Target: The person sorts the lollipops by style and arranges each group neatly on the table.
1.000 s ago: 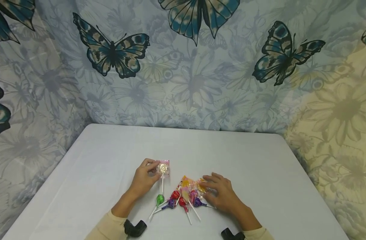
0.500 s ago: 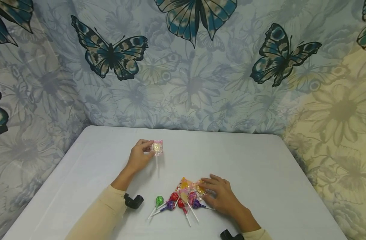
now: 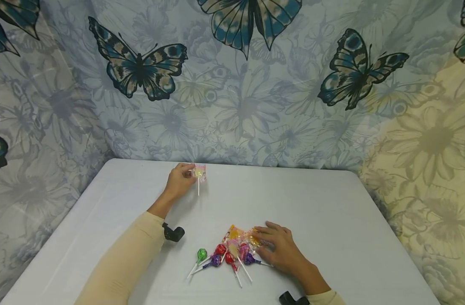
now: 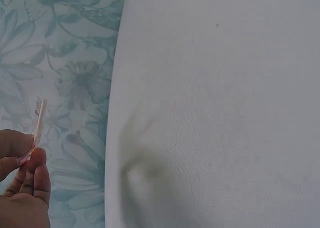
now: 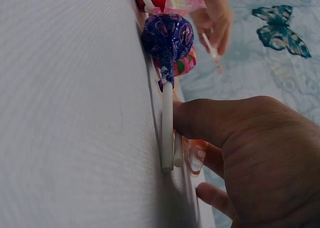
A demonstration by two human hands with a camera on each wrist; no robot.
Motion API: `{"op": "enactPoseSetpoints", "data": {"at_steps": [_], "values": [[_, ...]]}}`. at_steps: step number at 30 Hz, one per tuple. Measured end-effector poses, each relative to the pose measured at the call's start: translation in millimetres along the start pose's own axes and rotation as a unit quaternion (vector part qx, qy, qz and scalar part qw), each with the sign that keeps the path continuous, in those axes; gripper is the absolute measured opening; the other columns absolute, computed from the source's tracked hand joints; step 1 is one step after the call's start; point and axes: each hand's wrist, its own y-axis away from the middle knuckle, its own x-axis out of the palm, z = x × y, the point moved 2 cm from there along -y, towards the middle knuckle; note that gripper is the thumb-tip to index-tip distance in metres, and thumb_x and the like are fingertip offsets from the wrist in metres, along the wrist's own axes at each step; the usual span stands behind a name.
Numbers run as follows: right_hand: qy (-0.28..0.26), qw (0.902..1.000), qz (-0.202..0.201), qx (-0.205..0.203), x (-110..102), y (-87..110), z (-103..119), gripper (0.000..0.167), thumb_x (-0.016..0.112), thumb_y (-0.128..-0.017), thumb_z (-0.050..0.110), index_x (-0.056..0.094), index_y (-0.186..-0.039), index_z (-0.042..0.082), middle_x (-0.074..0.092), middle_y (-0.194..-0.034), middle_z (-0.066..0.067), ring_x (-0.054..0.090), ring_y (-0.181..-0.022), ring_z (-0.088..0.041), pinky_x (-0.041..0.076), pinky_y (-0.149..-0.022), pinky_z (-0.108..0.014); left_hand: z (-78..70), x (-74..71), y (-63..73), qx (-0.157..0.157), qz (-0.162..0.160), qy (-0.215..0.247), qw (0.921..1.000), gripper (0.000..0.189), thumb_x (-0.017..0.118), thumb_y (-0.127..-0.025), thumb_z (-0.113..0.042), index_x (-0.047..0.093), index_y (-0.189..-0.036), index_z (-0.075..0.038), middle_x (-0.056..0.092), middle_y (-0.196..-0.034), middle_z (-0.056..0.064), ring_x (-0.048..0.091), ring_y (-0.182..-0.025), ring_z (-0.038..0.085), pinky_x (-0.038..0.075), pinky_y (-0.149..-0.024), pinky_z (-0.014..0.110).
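Note:
Near the far edge of the white table, my left hand (image 3: 180,181) pinches a flat lollipop (image 3: 199,172) by its clear, pink-edged wrapper, its white stick pointing down. In the left wrist view the lollipop (image 4: 40,123) shows edge-on between thumb and fingers. My right hand (image 3: 279,248) rests at the right side of a lollipop pile, fingers loosely bent over a yellow lollipop (image 3: 254,240) in clear wrapper. In the right wrist view its thumb (image 5: 200,119) lies beside a purple-wrapped lollipop (image 5: 167,35) and its white stick.
The pile also has a green lollipop (image 3: 202,254) at its left, red lollipops (image 3: 221,249), another purple lollipop (image 3: 215,260) and an orange wrapper (image 3: 235,233). The white table (image 3: 312,203) ends at a butterfly-patterned wall cloth (image 3: 247,106).
My left hand has carried the flat lollipop from beside the pile away toward the table's far edge. The right hand has stayed at the pile.

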Motion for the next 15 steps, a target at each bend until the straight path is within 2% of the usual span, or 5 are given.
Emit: {"op": "enactPoseSetpoints", "data": {"at_steps": [6,11,15], "values": [[-0.01,0.9999,0.004,0.003,0.1,-1.4,-0.7,0.039,0.077,-0.08,0.024,0.071,-0.118,0.02,0.06,-0.128,0.003,0.041,-0.129,-0.034,0.025,-0.097,-0.066,13.8,-1.0,-11.9,-0.037,0.021,-0.01,0.9991,0.047,0.062,-0.081,0.008,0.057,-0.128,0.008,0.053,-0.125,0.02,0.058,-0.101,0.032,0.049,-0.083,0.036],[-0.009,0.9999,0.008,0.01,-1.2,-0.3,0.0,0.038,0.078,-0.079,0.025,0.071,-0.117,0.021,0.061,-0.128,0.003,0.041,-0.129,-0.033,0.025,-0.098,-0.065,29.7,1.1,-16.1,-0.089,0.041,-0.034,0.9946,0.048,0.062,-0.082,0.008,0.056,-0.13,0.007,0.054,-0.126,0.02,0.055,-0.102,0.031,0.048,-0.08,0.035],[-0.008,0.9998,0.01,0.013,-0.8,1.2,0.5,0.038,0.078,-0.079,0.025,0.071,-0.116,0.021,0.061,-0.128,0.003,0.041,-0.129,-0.033,0.025,-0.097,-0.066,40.8,3.4,-16.4,-0.128,0.041,-0.038,0.9902,0.048,0.062,-0.083,0.007,0.056,-0.131,0.005,0.054,-0.125,0.019,0.054,-0.101,0.029,0.048,-0.077,0.034]]}}
